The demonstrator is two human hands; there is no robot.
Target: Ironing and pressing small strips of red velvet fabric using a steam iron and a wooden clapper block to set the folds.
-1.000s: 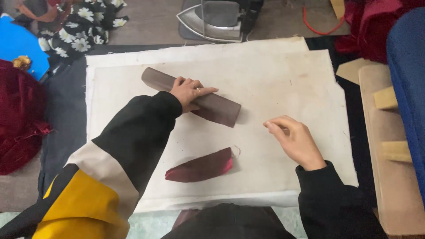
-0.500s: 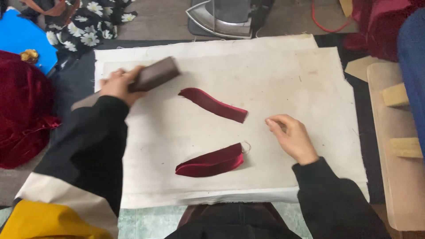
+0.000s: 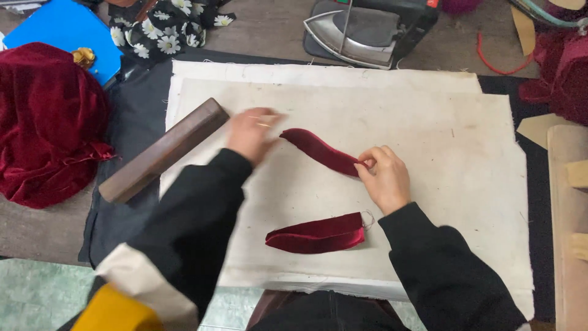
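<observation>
I read right hand (image 3: 384,178) pinching velvet strip (image 3: 321,152) | left hand (image 3: 250,132) blurred, seemingly empty, 9 o'clock | wooden block (image 3: 162,150) aside | second strip (image 3: 318,234) untouched, 6 o'clock.

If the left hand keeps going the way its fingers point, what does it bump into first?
Probably the near end of the curved dark red velvet strip: the blurred left hand points right along the white cloth, almost touching it.

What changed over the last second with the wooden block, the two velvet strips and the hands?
The left hand lifted the wooden block off the upper velvet strip, set it at the left edge of the white cloth and let go; it now reaches toward that strip. The right hand moved left and took the strip's right end. The lower velvet strip and the iron stayed put.
</observation>
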